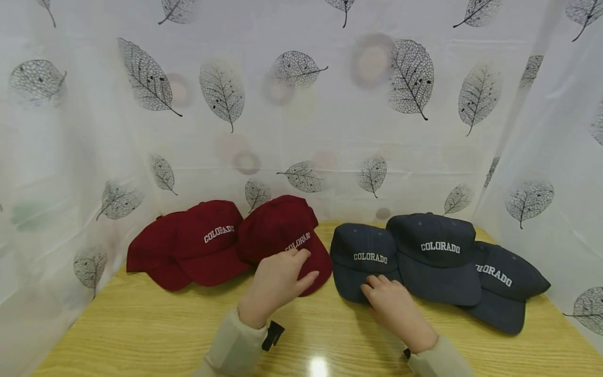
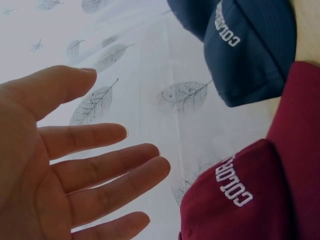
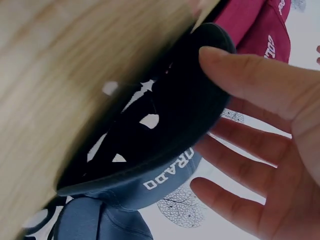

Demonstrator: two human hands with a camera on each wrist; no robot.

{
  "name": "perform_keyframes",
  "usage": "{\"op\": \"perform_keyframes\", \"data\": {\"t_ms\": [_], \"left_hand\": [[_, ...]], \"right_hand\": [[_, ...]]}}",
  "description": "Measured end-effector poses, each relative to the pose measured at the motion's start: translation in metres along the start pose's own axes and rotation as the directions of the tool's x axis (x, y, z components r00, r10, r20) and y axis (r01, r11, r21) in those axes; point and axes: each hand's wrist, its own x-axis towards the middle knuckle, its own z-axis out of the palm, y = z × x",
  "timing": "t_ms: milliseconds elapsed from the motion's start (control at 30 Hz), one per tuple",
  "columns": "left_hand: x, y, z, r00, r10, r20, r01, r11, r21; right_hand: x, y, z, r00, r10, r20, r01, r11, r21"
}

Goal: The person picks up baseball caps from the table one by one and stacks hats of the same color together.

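Note:
My right hand (image 1: 394, 308) pinches the brim of the leftmost navy baseball cap (image 1: 360, 240), thumb beneath and fingers on top. In the right wrist view the dark underside of that cap's brim (image 3: 195, 95) shows, its front edge tipped up off the wood. My left hand (image 1: 272, 285) hovers in front of the right-hand maroon baseball cap (image 1: 278, 222), overlapping its lettering in the head view. Spread, nearly straight fingers (image 2: 105, 200) with nothing between them appear in the left wrist view. White COLORADO lettering marks both caps.
Two more maroon caps (image 1: 214, 212) overlap at the left of the wooden table (image 1: 155, 324). Two other navy caps (image 1: 433, 230) overlap at the right. A white leaf-print curtain (image 1: 330, 131) hangs behind and along both sides.

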Motion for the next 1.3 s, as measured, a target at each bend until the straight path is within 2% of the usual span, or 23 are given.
{"op": "perform_keyframes", "data": {"t_ms": [367,467,567,700,900,1133,1300], "left_hand": [[-0.001,0.000,0.003,1.000,-0.001,-0.015,0.002,1.000,0.012],[-0.001,-0.001,0.004,1.000,-0.002,-0.018,0.003,1.000,0.013],[-0.001,-0.001,0.004,1.000,0.001,-0.024,0.000,1.000,0.013],[0.000,-0.002,0.004,1.000,0.002,-0.029,-0.001,1.000,0.008],[0.000,-0.002,0.004,0.999,-0.006,-0.036,0.006,1.000,0.002],[0.001,-0.004,0.005,0.997,-0.044,-0.061,0.042,0.999,-0.032],[0.002,-0.006,0.007,0.990,-0.100,-0.104,0.089,0.991,-0.102]], "right_hand": [[-0.002,0.000,0.007,0.999,0.016,-0.038,-0.016,1.000,0.002],[-0.001,0.000,0.007,0.996,0.006,-0.089,-0.008,1.000,-0.023],[-0.001,0.001,0.008,0.985,-0.012,-0.171,0.002,0.998,-0.060],[0.001,0.002,0.006,0.960,-0.029,-0.277,0.001,0.995,-0.101],[0.002,0.005,-0.002,0.923,-0.023,-0.384,-0.014,0.995,-0.095],[0.003,0.011,-0.010,0.826,0.003,-0.563,-0.041,0.998,-0.054],[0.001,0.014,-0.017,0.775,0.055,-0.629,-0.055,0.998,0.018]]}}
